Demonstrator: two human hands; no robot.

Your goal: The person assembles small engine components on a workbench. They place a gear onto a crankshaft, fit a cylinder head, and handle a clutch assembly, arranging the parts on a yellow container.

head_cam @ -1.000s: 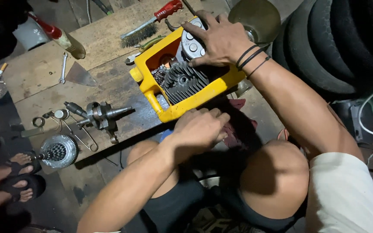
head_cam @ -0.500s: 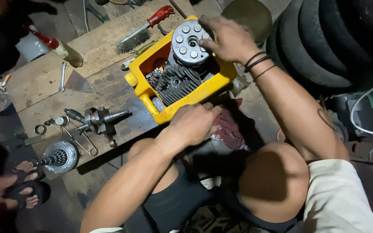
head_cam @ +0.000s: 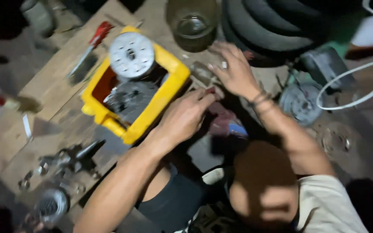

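Just beside both hands (head_cam: 208, 92): yellow tray (head_cam: 160, 103).

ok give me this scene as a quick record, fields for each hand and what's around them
left hand: rests at the yellow tray's near edge
right hand: on a small dark part beside the tray; grip unclear
in tray: round metal disc on top, finned engine part below
nearby: red-handled brush, stacked tyres, glass jar
surface: wooden boards
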